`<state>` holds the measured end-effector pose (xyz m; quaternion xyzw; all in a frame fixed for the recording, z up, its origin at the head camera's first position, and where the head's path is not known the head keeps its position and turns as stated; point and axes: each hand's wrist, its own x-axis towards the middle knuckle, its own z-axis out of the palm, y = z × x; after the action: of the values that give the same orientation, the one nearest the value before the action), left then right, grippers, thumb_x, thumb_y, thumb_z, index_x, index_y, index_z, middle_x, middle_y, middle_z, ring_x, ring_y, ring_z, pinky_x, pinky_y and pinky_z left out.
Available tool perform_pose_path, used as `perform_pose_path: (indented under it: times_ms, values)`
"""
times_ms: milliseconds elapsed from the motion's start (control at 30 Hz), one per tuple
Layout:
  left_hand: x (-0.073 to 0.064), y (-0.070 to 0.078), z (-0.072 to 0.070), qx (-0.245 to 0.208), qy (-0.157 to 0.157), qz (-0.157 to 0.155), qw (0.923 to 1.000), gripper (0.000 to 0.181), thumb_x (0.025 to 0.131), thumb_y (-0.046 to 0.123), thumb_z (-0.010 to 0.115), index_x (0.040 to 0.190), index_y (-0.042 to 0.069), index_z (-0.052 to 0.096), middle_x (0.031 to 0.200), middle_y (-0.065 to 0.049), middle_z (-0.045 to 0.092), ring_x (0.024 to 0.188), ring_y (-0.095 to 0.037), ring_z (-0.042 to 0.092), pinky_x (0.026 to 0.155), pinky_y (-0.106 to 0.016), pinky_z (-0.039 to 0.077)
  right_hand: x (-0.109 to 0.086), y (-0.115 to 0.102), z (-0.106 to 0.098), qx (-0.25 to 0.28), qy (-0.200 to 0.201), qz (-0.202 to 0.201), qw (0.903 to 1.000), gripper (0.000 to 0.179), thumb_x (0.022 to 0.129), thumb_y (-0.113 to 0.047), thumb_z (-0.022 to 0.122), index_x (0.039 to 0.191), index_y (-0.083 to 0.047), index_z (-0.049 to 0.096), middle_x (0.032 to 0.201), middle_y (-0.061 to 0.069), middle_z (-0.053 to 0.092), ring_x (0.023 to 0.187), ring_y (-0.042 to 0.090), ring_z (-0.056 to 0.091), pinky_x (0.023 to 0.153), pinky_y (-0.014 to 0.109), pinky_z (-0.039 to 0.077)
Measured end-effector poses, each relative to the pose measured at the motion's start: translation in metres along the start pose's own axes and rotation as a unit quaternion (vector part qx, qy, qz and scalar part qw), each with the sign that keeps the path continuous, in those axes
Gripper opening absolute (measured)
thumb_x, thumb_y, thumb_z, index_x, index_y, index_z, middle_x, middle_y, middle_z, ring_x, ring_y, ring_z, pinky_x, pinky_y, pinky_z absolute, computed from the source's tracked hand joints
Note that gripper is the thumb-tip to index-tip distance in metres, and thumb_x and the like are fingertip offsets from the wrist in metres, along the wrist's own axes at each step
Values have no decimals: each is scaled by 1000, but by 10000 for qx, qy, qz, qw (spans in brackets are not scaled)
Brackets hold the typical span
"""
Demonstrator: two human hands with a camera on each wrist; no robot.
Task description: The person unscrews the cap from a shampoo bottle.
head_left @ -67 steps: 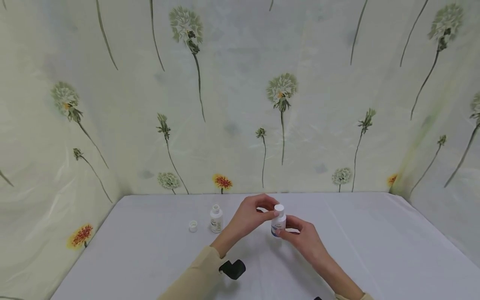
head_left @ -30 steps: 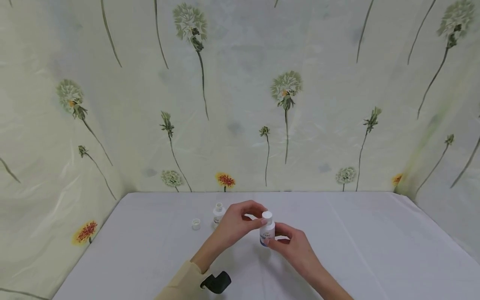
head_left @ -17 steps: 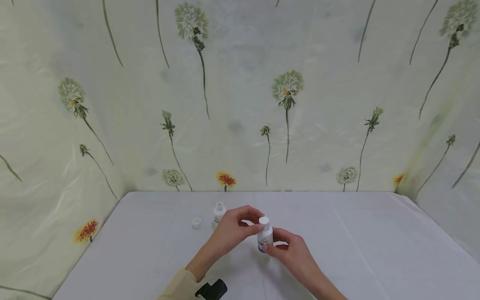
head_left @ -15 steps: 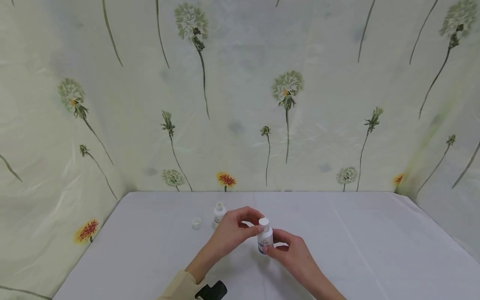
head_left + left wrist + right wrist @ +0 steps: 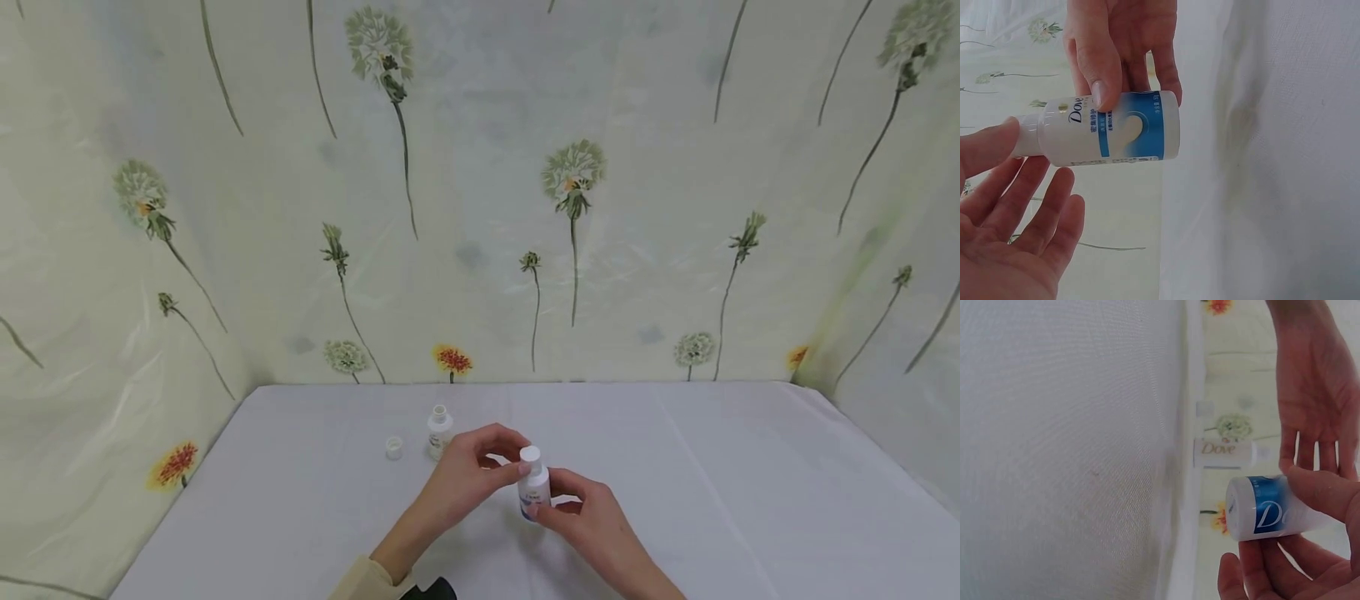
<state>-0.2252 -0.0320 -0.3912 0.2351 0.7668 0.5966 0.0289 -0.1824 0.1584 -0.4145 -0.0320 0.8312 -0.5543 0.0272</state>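
A small white Dove bottle with a blue label (image 5: 534, 493) is held upright just over the table between both hands. My right hand (image 5: 596, 525) grips its body, thumb in front and fingers behind. At the top, my left hand (image 5: 468, 475) pinches the white cap (image 5: 530, 455) between thumb and fingers; the cap sits on the bottle's neck. The left wrist view shows the label of this bottle (image 5: 1129, 128) clearly. Behind the left hand stands a second white Dove bottle (image 5: 439, 429), its neck uncovered. A loose white cap (image 5: 393, 448) lies left of it.
A white cloth covers the table (image 5: 712, 500). A curtain with dandelion prints (image 5: 480, 208) rises behind the table and along both sides. In the right wrist view the second bottle (image 5: 1225, 453) stands near the loose cap (image 5: 1204, 408).
Both hands have brought the blue-labelled bottle left and closer to the person, with their holds on cap and body kept. The standing bottle and loose cap stay put.
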Motion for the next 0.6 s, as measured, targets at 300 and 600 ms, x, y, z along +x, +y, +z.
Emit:
perform_pose_path:
  times_ms: [300, 600]
  values:
    - [-2, 1, 5, 181, -28, 105, 9998, 27, 91, 21, 73, 117, 21, 69, 100, 9, 69, 95, -10, 62, 81, -29, 50, 0, 4, -4, 6, -124, -169, 9998, 48, 82, -26, 81, 123, -8, 65, 101, 6, 66, 77, 20, 66, 73, 34, 51]
    - [-1, -4, 3, 497, -409, 696, 9955, 33, 97, 17, 64, 129, 24, 65, 111, 9, 64, 103, -10, 56, 86, -29, 50, 3, 5, -7, -46, -254, -472, 9985, 45, 84, -27, 79, 123, -9, 65, 114, 7, 67, 97, 25, 66, 83, 40, 53]
